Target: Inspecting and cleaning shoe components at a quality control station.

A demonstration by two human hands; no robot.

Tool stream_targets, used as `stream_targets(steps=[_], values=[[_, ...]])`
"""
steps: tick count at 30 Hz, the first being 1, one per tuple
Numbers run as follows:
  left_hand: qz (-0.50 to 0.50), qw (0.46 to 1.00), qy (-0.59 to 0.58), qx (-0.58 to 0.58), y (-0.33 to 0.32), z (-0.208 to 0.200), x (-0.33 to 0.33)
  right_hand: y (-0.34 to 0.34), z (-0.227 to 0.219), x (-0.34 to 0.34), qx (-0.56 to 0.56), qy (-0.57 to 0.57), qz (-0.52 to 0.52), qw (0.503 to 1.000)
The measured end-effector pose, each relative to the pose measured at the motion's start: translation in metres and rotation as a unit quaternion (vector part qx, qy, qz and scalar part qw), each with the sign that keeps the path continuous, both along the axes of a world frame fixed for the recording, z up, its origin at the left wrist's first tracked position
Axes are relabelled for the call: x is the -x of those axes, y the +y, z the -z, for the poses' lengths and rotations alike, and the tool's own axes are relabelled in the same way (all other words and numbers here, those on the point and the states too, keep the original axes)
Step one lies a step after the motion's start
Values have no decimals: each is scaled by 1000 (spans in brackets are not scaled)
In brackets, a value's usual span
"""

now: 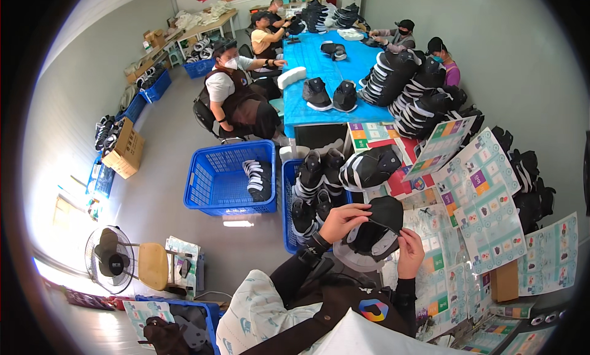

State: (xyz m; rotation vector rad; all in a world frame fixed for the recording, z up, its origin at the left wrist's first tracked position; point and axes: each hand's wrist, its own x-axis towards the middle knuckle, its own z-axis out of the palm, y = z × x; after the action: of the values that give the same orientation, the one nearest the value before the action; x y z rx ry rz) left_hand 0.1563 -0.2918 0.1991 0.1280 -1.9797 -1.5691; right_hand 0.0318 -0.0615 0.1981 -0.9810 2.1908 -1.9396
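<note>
In front of my body I hold a black cap (386,214) by its edges, its hollow inside partly in view. My left hand (345,223) pinches the left edge with thumb and fingers. My right hand (410,254) grips the right edge, fingers bent round it. Beneath the cap is a pale, curved piece (353,257); whether it is joined to the cap I cannot tell. Just beyond my hands sits a nested stack of black caps with white liners (370,167). The cap's underside is hidden from me.
A blue crate (291,238) holding stacked caps stands left of my hands, another blue crate (200,201) farther left. Printed sheets (439,269) cover the surface at right. Ahead, a blue-covered table (304,63) bears tall cap stacks (390,78); people (230,85) sit around it. A fan (110,260) stands lower left.
</note>
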Motion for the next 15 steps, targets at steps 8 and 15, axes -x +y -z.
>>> stream_targets(steps=[8,15], values=[[-89,995,-35,24,16,14,8,-9,22,-5,-98,64,141,983],[-168,982,-69,54,22,15,5,-11,42,13,-96,5,89,991]])
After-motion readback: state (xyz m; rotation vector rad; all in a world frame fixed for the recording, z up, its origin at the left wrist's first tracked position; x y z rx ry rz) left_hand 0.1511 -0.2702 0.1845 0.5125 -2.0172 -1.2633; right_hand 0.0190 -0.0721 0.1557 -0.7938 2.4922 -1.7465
